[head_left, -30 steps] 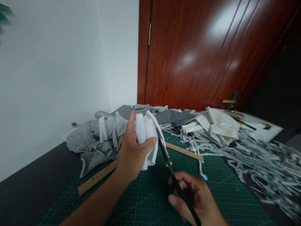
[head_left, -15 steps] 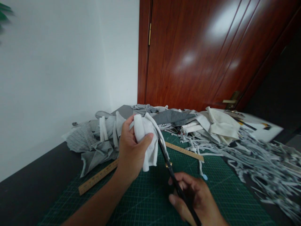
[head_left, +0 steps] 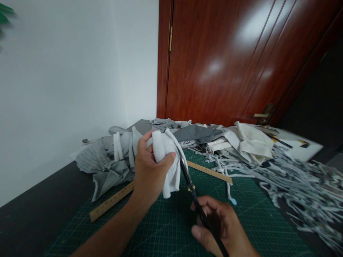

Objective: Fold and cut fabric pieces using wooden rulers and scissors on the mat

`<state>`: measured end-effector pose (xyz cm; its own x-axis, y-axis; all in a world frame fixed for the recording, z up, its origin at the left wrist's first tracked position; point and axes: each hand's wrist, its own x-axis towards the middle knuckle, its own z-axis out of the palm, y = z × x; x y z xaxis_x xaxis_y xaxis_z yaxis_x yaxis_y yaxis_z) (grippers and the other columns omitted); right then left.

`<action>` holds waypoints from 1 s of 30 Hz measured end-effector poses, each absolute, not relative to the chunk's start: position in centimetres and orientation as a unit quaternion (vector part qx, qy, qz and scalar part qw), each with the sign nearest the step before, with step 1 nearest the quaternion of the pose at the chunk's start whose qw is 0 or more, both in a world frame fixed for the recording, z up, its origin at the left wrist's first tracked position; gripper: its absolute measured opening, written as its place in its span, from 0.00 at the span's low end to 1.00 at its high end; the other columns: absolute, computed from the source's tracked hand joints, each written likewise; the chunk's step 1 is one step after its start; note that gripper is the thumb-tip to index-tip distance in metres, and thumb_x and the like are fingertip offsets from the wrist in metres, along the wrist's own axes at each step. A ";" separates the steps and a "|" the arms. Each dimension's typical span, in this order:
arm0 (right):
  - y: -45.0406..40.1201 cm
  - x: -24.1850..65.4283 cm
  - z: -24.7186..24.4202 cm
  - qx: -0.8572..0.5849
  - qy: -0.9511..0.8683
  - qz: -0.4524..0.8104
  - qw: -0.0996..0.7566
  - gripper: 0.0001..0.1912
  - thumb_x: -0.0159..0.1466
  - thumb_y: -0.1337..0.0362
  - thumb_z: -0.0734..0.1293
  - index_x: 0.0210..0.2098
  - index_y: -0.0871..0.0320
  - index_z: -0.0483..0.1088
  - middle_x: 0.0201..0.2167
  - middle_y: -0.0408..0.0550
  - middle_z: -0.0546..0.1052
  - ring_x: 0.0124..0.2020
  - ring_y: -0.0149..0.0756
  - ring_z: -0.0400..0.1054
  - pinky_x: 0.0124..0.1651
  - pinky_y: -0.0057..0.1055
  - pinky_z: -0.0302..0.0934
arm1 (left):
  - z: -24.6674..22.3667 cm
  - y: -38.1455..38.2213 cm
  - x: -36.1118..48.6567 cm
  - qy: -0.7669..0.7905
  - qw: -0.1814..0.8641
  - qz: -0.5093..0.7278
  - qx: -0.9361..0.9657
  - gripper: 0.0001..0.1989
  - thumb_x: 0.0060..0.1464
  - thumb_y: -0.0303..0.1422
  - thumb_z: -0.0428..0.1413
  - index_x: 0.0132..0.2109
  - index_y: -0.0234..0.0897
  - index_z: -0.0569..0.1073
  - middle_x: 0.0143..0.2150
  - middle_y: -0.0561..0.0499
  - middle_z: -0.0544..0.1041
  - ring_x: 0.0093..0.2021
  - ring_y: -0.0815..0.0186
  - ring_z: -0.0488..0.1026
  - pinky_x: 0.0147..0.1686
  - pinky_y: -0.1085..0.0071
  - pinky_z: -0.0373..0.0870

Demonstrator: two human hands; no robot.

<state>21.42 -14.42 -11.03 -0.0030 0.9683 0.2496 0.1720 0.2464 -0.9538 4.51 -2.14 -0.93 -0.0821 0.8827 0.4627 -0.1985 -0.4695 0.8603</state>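
A folded piece of white cloth is pinched between the thumb and fingers of my left hand, held up above the green cutting mat. My right hand grips black-handled scissors by the handles. Their blades point up and away, lying along the cloth's right edge, where a narrow strip stands partly apart from the rest. The blade tips are hidden at the cloth. Beneath my left wrist a wooden ruler lies on the mat, and its other part shows to the right.
Grey cloth pieces are heaped on the left. Behind lie dark grey cloth and cream cloth. A tangle of thin grey strips covers the right side. A brown door and a white wall stand behind the table.
My right hand and the scissors have shifted very slightly left. The narrow strip's lower end has moved in closer to the blades. My left hand keeps its hold on the cloth.
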 end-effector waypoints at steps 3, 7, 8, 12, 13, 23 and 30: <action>-14.4 21.3 -10.9 -0.469 -0.597 0.390 0.521 0.23 0.61 0.45 0.76 0.45 0.55 0.74 0.24 0.36 0.61 0.24 0.30 0.53 0.28 0.29 0.48 | -1.1 -2.1 4.4 0.327 0.404 0.659 0.544 0.42 0.47 0.31 0.71 0.67 0.43 0.64 0.43 0.50 0.83 0.35 0.60 0.81 0.30 0.68 0.78; -14.3 21.3 -10.4 -0.457 -0.617 0.398 0.502 0.22 0.63 0.44 0.75 0.42 0.55 0.73 0.22 0.35 0.61 0.22 0.29 0.51 0.26 0.29 0.46 | -1.3 -2.1 4.3 0.323 0.409 0.652 0.551 0.40 0.48 0.32 0.71 0.66 0.43 0.64 0.43 0.50 0.83 0.34 0.60 0.81 0.30 0.68 0.79; -14.2 21.3 -10.3 -0.460 -0.617 0.397 0.499 0.22 0.63 0.44 0.74 0.41 0.55 0.73 0.22 0.35 0.61 0.22 0.29 0.51 0.26 0.29 0.45 | -1.3 -2.1 4.3 0.320 0.410 0.651 0.552 0.40 0.48 0.32 0.71 0.65 0.43 0.65 0.44 0.50 0.83 0.34 0.60 0.81 0.30 0.67 0.80; -14.4 21.3 -9.9 -0.476 -0.617 0.392 0.489 0.20 0.65 0.46 0.73 0.42 0.55 0.73 0.22 0.34 0.61 0.22 0.28 0.51 0.25 0.29 0.44 | -1.3 -2.0 4.4 0.311 0.423 0.651 0.549 0.39 0.47 0.31 0.71 0.64 0.43 0.65 0.44 0.50 0.83 0.34 0.60 0.81 0.30 0.66 0.81; -14.4 21.2 -9.9 -0.479 -0.616 0.391 0.488 0.19 0.65 0.47 0.73 0.42 0.55 0.73 0.22 0.34 0.61 0.22 0.28 0.51 0.25 0.29 0.43 | -1.2 -2.0 4.4 0.309 0.425 0.651 0.548 0.39 0.47 0.31 0.72 0.63 0.43 0.65 0.44 0.50 0.83 0.34 0.59 0.81 0.30 0.66 0.81; -14.5 21.5 -10.4 -0.505 -0.616 0.378 0.472 0.16 0.68 0.49 0.72 0.44 0.55 0.73 0.22 0.34 0.62 0.17 0.25 0.53 0.19 0.23 0.47 | -0.9 -2.4 4.5 0.293 0.463 0.651 0.526 0.38 0.46 0.31 0.71 0.62 0.41 0.67 0.42 0.51 0.83 0.34 0.62 0.79 0.31 0.69 0.79; -14.1 21.6 -10.8 -0.480 -0.617 0.392 0.484 0.18 0.67 0.48 0.73 0.43 0.56 0.73 0.21 0.33 0.61 0.16 0.24 0.54 0.18 0.22 0.47 | -0.5 -2.3 4.6 0.265 0.507 0.665 0.480 0.37 0.43 0.30 0.73 0.59 0.39 0.68 0.41 0.53 0.81 0.35 0.64 0.79 0.32 0.71 0.78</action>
